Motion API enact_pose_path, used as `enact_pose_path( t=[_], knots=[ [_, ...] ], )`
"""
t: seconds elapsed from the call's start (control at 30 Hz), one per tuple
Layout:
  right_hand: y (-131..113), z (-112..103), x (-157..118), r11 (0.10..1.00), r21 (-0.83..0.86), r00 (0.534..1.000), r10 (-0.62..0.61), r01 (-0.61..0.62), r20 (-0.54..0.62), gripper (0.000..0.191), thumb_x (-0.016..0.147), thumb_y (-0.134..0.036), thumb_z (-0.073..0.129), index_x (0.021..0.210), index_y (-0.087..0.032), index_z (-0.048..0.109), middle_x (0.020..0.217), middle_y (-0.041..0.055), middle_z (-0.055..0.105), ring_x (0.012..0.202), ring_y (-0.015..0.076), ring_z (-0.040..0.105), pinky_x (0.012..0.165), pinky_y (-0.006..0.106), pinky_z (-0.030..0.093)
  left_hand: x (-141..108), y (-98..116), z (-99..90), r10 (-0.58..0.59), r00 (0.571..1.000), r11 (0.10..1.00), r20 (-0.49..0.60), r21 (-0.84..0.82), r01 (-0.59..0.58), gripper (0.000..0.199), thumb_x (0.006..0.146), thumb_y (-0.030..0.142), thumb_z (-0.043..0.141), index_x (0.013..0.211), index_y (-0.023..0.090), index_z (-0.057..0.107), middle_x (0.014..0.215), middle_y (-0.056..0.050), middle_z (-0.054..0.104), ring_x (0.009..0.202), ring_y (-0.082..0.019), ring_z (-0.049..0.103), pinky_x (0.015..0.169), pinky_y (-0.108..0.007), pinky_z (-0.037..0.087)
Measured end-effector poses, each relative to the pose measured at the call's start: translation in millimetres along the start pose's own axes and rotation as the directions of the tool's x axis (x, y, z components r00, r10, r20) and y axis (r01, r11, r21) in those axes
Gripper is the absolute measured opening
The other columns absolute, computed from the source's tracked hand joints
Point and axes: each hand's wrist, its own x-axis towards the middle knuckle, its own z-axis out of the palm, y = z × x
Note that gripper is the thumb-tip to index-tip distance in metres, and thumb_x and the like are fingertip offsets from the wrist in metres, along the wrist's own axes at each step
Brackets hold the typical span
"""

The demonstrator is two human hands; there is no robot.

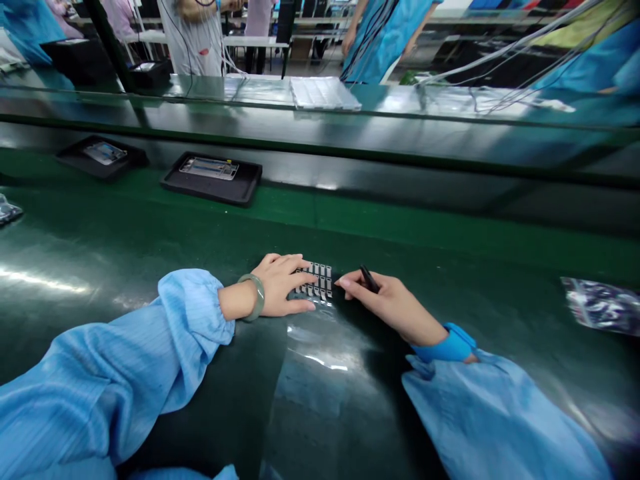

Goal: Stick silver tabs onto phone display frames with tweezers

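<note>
My left hand (pixel 281 285), with a jade-like bangle at the wrist, rests palm down with its fingers spread over a sheet of small grey metallic parts (pixel 323 280). The fingers cover the left part of that sheet. Just right of the sheet, my right hand (pixel 383 297) is closed in a pen grip round a slim black pen-like tool (pixel 369 279). Its tip is hidden by the fingers, so I cannot tell its exact kind. A clear plastic film (pixel 310 380) extends from the sheet toward me.
Two black trays (pixel 247 193) (pixel 67 157) holding phone-like frames stand at the back left of the green bench (pixel 425 243). A bag of dark small parts (pixel 603 307) lies far right. A raised ledge (pixel 280 130) crosses behind, with people and cables beyond.
</note>
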Motion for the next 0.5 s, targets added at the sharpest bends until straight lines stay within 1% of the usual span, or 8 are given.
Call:
enact_pose_path(
  t=[0.1, 0.17, 0.3, 0.4, 0.5],
  knots=[
    [2.3, 1.0, -0.1, 1.0, -0.006, 0.999, 0.009, -0.009, -0.048, 0.046, 0.076, -0.065, 0.057, 0.066, -0.02, 0.062, 0.069, 0.0035, 0.063, 0.07, 0.0201, 0.056, 0.07, 0.031, 0.041, 0.6, -1.0, 1.3, -0.006, 1.0, 1.0, -0.003, -0.021, 0.006, 0.049, 0.081, 0.05, 0.061, 0.122, 0.025, 0.055, 0.137, -0.007, 0.048, 0.132, -0.028, 0.036, 0.104, -0.046, 0.028],
    [4.2, 1.7, -0.3, 1.0, -0.009, 0.997, 0.019, -0.02, -0.078, 0.045, 0.077, -0.064, 0.057, 0.067, -0.02, 0.062, 0.067, 0.003, 0.062, 0.065, 0.0189, 0.054, 0.064, 0.03, 0.04, 1.2, -2.2, 1.8, -0.012, 1.0, 0.999, -0.009, -0.032, 0.012, 0.048, 0.081, 0.05, 0.061, 0.121, 0.025, 0.056, 0.136, -0.007, 0.049, 0.132, -0.027, 0.037, 0.105, -0.046, 0.028],
    [5.1, 3.0, -1.4, 0.999, -0.005, 0.994, 0.038, -0.038, -0.105, 0.045, 0.077, -0.063, 0.057, 0.071, -0.019, 0.062, 0.061, 0.0015, 0.059, 0.055, 0.0157, 0.049, 0.053, 0.028, 0.036, 2.9, -4.9, 2.2, -0.029, 0.999, 0.999, -0.018, -0.044, 0.028, 0.038, 0.084, 0.042, 0.06, 0.117, 0.024, 0.059, 0.134, -0.006, 0.051, 0.131, -0.024, 0.04, 0.105, -0.043, 0.03],
    [4.5, 3.8, -1.7, 0.999, -0.001, 0.992, 0.042, -0.042, -0.117, 0.045, 0.076, -0.064, 0.057, 0.071, -0.019, 0.062, 0.06, 0.0012, 0.058, 0.053, 0.015, 0.047, 0.052, 0.028, 0.034, 5.3, -6.8, 1.8, -0.046, 0.999, 0.998, -0.018, -0.05, 0.045, 0.029, 0.085, 0.037, 0.061, 0.111, 0.025, 0.062, 0.131, -0.004, 0.054, 0.129, -0.023, 0.042, 0.104, -0.042, 0.031],
    [4.6, 4.3, -0.5, 0.999, 0.004, 0.991, 0.035, -0.035, -0.129, 0.046, 0.075, -0.064, 0.059, 0.071, -0.019, 0.063, 0.063, 0.0022, 0.06, 0.057, 0.0161, 0.049, 0.056, 0.028, 0.035, 8.3, -8.4, 0.5, -0.068, 0.997, 0.996, -0.024, -0.055, 0.066, 0.025, 0.086, 0.037, 0.061, 0.108, 0.025, 0.064, 0.129, -0.001, 0.057, 0.127, -0.021, 0.045, 0.103, -0.04, 0.033]
  ],
)
